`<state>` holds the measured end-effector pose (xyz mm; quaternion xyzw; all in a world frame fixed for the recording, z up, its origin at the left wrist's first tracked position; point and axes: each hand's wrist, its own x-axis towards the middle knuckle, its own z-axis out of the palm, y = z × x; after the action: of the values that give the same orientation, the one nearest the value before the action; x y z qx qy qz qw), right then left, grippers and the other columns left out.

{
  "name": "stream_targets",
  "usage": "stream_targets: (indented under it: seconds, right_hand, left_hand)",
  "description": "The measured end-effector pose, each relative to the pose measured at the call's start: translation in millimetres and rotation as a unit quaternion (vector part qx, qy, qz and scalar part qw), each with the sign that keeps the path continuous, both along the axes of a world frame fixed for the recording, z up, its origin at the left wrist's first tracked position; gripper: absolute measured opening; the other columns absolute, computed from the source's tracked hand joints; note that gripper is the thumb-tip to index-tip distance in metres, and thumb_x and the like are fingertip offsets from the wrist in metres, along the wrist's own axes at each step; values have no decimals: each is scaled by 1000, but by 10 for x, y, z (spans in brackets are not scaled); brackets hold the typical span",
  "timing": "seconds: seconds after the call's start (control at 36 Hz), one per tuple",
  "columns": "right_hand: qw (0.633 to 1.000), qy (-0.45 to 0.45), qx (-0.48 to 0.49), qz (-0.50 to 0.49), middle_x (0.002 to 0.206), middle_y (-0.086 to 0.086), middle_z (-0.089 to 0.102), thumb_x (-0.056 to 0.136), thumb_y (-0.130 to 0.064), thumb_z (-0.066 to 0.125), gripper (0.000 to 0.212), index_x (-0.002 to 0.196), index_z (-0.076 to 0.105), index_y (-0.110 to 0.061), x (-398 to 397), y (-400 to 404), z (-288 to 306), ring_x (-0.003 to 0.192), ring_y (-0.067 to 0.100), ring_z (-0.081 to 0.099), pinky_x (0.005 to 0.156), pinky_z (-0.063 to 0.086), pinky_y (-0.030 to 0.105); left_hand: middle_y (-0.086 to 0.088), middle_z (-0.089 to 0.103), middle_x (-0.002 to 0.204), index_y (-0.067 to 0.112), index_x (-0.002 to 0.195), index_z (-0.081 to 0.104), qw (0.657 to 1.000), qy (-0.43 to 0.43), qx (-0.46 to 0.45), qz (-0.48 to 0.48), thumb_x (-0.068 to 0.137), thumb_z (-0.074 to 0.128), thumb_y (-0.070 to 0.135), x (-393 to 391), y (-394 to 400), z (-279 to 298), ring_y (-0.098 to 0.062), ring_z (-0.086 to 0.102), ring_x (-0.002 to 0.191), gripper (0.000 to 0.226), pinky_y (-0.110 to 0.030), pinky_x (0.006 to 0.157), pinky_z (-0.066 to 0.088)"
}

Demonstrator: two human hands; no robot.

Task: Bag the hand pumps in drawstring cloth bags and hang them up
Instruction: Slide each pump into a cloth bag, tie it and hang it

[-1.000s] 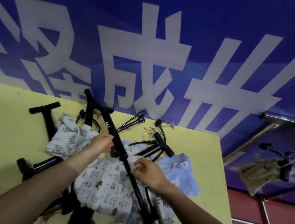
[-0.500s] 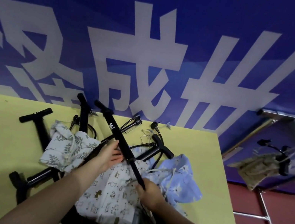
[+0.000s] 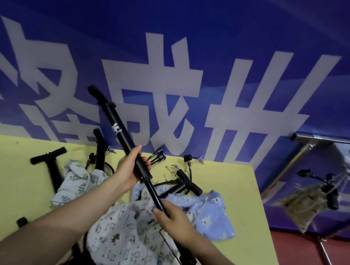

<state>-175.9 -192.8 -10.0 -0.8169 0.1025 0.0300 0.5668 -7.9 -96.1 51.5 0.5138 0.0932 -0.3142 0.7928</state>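
Observation:
A long black hand pump (image 3: 120, 137) is raised off the yellow table (image 3: 0, 175), slanting from upper left down to lower right. My left hand (image 3: 129, 168) grips its thick barrel. My right hand (image 3: 174, 221) grips the thinner rod lower down. Under my hands lies a white cloth bag with small animal prints (image 3: 126, 237). A leaf-print bag (image 3: 79, 180) lies to its left and a light blue flower-print bag (image 3: 209, 216) to its right. Other black pumps (image 3: 51, 161) lie on the table, partly under the bags.
A metal hanging rack (image 3: 339, 142) stands at the right over the red floor, with a bagged pump (image 3: 303, 203) hung on it. Loose hoses and small nozzle parts (image 3: 172, 169) lie near the table's far edge. A blue banner wall rises behind the table.
I have lifted the pump up off the bags, its top end now well above the table's far edge. My left hand has closed round the barrel; my right hand keeps its hold on the rod.

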Motion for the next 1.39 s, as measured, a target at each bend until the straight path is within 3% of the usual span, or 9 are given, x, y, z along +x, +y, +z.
stream_targets:
  seconds: [0.11,0.31,0.42,0.53,0.64,0.83,0.94,1.14,1.39]
  right_hand:
    - [999,11,50,11,75,-7,53,102,-32,45,25,111,61,-15,39,-36,267,65,6,53,58,41,15]
    - [997,-64,29,-21,101,-5,58,95,-29,59,3,98,60,-29,-48,-95,432,88,-2,55,79,42,12]
    - [991,-93,32,-86,116,-10,59,91,-33,64,15,106,61,-32,-127,-116,381,107,0,55,91,44,20]
    - [983,-58,156,-79,107,5,65,91,-31,63,17,106,64,-21,-218,-126,385,97,15,65,88,49,27]
    - [981,-27,178,-69,97,17,66,75,-54,70,45,104,66,-19,-314,-98,357,84,22,66,75,50,28]
    - [968,-33,219,-116,99,2,68,91,-21,65,15,103,66,-12,-383,-107,414,92,19,64,79,50,27]
    - [940,-86,270,-188,86,-11,68,79,-38,63,25,92,70,-18,-318,-140,638,83,10,64,72,48,24]
    - [897,-83,285,-326,59,6,48,94,-7,41,28,71,57,-6,-100,-418,925,46,17,40,43,32,24]
    - [868,-70,335,-360,49,8,45,93,-5,39,29,68,53,-4,-138,-433,821,42,18,38,38,26,18]
  left_hand:
    - [-1,51,62,14,76,52,998,-36,-2,58,93,61,30,54,29,371,-15,53,54,25,-28,59,50]
    - [0,51,64,14,79,49,990,-64,-6,123,93,61,33,153,231,763,-14,55,58,27,-29,61,52]
    - [0,50,66,15,79,48,981,-63,-13,184,93,61,38,157,402,923,-14,53,58,30,-26,60,51]
    - [-2,53,68,12,83,51,972,-59,-16,227,93,60,39,129,587,960,-16,56,60,31,-29,60,53]
    - [-4,52,69,9,84,52,969,-55,-23,239,94,59,37,-9,663,931,-17,55,63,30,-29,64,52]
    - [-3,53,74,8,92,52,974,-26,-62,218,94,58,41,-78,803,750,-16,55,67,34,-31,74,53]
    - [-4,57,84,11,98,55,976,-33,-59,207,95,57,40,-47,857,764,-17,59,79,29,-36,87,52]
    - [-13,63,121,8,127,53,989,-76,2,130,93,59,39,-74,842,737,-27,62,112,46,-40,101,48]
    - [-11,65,103,9,110,57,990,-125,30,62,93,60,35,-290,539,891,-23,64,102,30,-32,82,54]
